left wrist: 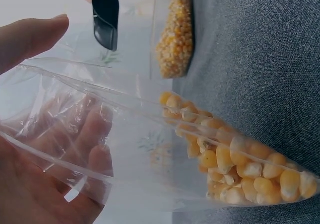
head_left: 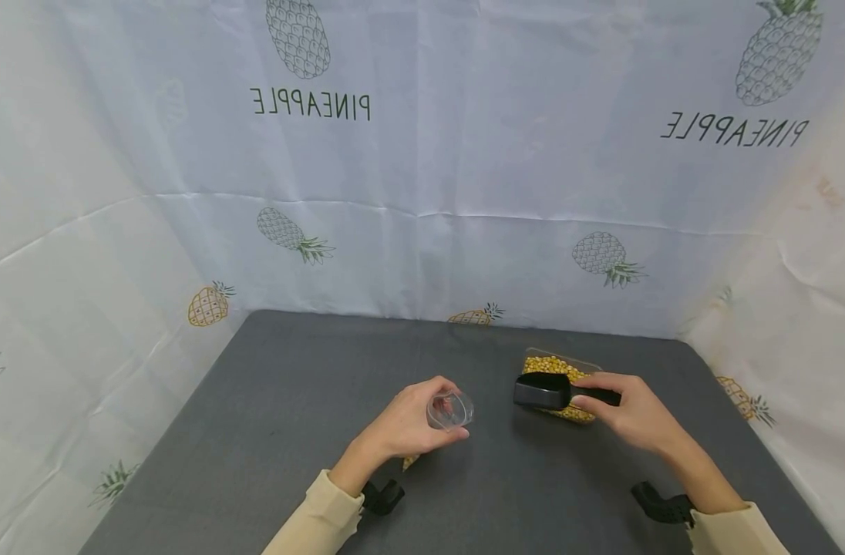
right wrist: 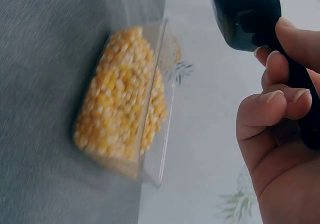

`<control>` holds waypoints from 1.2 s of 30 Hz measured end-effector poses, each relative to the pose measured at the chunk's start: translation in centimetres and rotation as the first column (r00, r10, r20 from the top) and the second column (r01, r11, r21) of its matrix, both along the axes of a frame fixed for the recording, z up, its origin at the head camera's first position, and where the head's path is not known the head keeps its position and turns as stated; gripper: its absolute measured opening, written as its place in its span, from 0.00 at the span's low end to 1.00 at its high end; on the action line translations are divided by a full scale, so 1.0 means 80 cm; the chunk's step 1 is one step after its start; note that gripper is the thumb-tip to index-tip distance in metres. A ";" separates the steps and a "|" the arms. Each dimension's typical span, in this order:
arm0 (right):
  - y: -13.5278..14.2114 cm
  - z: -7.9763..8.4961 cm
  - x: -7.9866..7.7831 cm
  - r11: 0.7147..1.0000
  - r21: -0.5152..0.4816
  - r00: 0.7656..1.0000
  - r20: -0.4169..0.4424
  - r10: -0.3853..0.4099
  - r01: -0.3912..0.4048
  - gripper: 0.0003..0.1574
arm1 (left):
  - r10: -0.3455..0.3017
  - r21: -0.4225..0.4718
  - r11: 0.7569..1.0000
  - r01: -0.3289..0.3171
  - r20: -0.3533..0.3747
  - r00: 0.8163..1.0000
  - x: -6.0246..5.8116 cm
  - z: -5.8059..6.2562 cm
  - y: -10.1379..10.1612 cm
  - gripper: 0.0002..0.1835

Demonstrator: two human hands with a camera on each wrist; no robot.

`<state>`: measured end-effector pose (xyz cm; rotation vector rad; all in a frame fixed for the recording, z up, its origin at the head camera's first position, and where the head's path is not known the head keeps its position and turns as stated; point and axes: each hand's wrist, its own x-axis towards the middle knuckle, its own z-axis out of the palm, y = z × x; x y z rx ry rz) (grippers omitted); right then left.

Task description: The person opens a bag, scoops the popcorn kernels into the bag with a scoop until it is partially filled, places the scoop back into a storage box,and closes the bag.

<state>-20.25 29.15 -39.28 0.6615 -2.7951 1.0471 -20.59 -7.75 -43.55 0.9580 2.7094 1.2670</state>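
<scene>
My left hand [head_left: 419, 420] curls round the mouth of a clear plastic bag [left wrist: 140, 149], which it holds spread. Corn kernels [left wrist: 250, 176] fill the bag's lower, tapered end, close above the table. My right hand [head_left: 634, 408] grips a black scoop [head_left: 543, 391] by its handle, thumb on one side and fingers curled on the other. Below the scoop in the head view is a clear rectangular container [right wrist: 163, 156] holding many yellow corn kernels [right wrist: 120, 94]. The scoop is held above it, apart from the kernels. No kernels show in the scoop.
A dark grey table [head_left: 291, 401] lies under both hands. White curtains [head_left: 422, 154] with pineapple prints stand behind it and at both sides. Black straps with camera mounts [head_left: 661, 505] are worn at the wrists.
</scene>
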 end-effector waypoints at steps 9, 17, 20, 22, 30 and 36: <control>0.023 -0.009 -0.003 0.998 0.019 0.998 -0.024 -0.056 0.056 0.18 | -0.002 0.004 1.000 0.002 0.004 1.000 0.001 0.000 0.001 0.28; 0.040 -0.020 -0.010 0.995 0.019 0.995 -0.022 -0.100 0.100 0.19 | 0.006 0.000 1.000 -0.006 -0.010 1.000 0.002 0.001 0.001 0.28; 0.043 -0.023 -0.012 0.992 0.029 0.992 -0.003 -0.126 0.126 0.21 | 0.004 0.000 1.000 -0.004 -0.023 1.000 0.002 0.000 0.000 0.28; 0.046 -0.025 -0.014 0.989 0.040 0.990 0.019 -0.143 0.142 0.23 | -0.006 0.007 1.000 0.006 -0.029 1.000 0.002 0.000 0.000 0.28; 0.057 -0.035 -0.019 0.985 0.058 0.983 0.071 -0.169 0.165 0.26 | -0.014 0.017 1.000 0.014 -0.031 0.999 0.002 -0.002 -0.002 0.27; 0.068 -0.041 -0.022 0.981 0.068 0.981 0.055 -0.185 0.181 0.27 | -0.015 0.018 1.000 0.016 -0.043 0.999 0.002 -0.001 -0.001 0.27</control>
